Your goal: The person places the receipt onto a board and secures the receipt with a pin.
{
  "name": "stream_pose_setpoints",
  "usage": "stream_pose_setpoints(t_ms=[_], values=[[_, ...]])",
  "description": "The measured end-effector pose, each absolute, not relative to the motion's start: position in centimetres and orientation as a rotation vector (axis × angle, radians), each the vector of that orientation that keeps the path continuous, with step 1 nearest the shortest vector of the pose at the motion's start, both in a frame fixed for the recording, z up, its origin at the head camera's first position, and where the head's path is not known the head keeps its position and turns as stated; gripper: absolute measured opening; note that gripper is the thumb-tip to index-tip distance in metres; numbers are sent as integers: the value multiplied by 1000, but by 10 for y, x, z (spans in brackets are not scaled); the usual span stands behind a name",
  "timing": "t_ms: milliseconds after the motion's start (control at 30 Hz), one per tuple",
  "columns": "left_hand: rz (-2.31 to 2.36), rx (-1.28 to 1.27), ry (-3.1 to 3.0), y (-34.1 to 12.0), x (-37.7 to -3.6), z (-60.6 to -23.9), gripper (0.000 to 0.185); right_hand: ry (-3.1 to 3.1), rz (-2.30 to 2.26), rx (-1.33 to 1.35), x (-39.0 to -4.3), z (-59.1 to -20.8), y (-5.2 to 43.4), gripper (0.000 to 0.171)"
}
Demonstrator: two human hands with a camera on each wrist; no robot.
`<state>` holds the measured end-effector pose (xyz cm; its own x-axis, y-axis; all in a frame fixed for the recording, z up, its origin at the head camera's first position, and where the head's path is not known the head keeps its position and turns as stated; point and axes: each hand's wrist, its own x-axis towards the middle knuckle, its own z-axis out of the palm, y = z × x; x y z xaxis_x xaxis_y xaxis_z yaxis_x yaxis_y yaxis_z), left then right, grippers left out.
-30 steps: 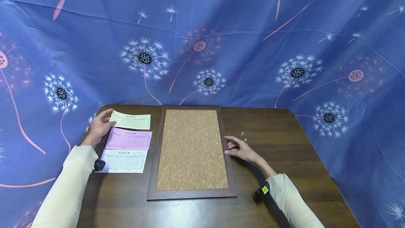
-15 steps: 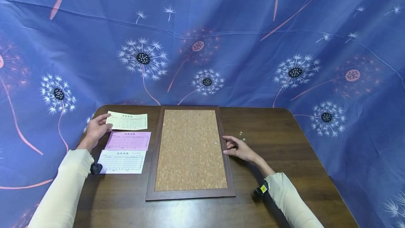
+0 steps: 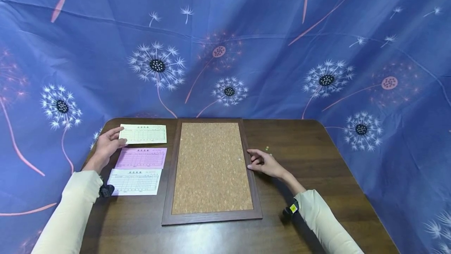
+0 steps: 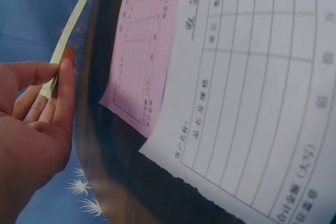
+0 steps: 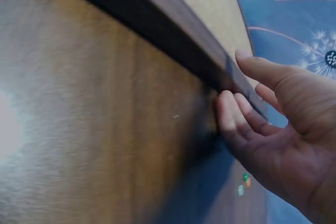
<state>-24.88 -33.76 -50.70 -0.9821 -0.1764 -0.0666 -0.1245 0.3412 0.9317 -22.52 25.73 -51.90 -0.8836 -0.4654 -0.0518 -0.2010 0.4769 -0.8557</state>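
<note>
My left hand [image 3: 118, 138] pinches the left edge of a yellow-green slip [image 3: 144, 134] at the table's far left. In the left wrist view, thumb and fingers [image 4: 65, 85] hold that thin paper edge [image 4: 71, 30] a little off the wood. Below it lie a pink slip [image 3: 141, 158] [image 4: 142, 51] and a white slip [image 3: 134, 181] [image 4: 252, 103], both flat. A cork board [image 3: 211, 168] in a brown frame [image 5: 157, 30] lies in the middle. My right hand [image 3: 251, 160] [image 5: 231, 77] rests against the frame's right side, fingertips touching it, thumb above it, holding nothing.
A few small coloured pins [image 3: 267, 149] [image 5: 242, 182] lie on the dark wooden table [image 3: 310, 175] just right of my right hand. Blue dandelion-print cloth [image 3: 225, 50] hangs behind and around the table. A small black device [image 3: 105, 190] sits at my left wrist.
The left hand has taken the yellow-green slip's edge and turned it slightly, so it lies squarer to the table. The right hand has stayed at the frame.
</note>
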Motion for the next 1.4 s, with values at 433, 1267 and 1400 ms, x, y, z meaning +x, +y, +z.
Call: stream_pose_setpoints(t_ms=[433,1267,1400], values=[[-1961,174,-2358,-334,-246,-488,66,2549,-1347,-595,-241,-491,230,56],[-2212,-62,-2189,-273,-245,-466,67,2473,-1350,-769,-267,-480,154,54],[-2247,-64,-2194,-264,-244,-466,68,2325,-1449,-736,-272,-480,141,62]])
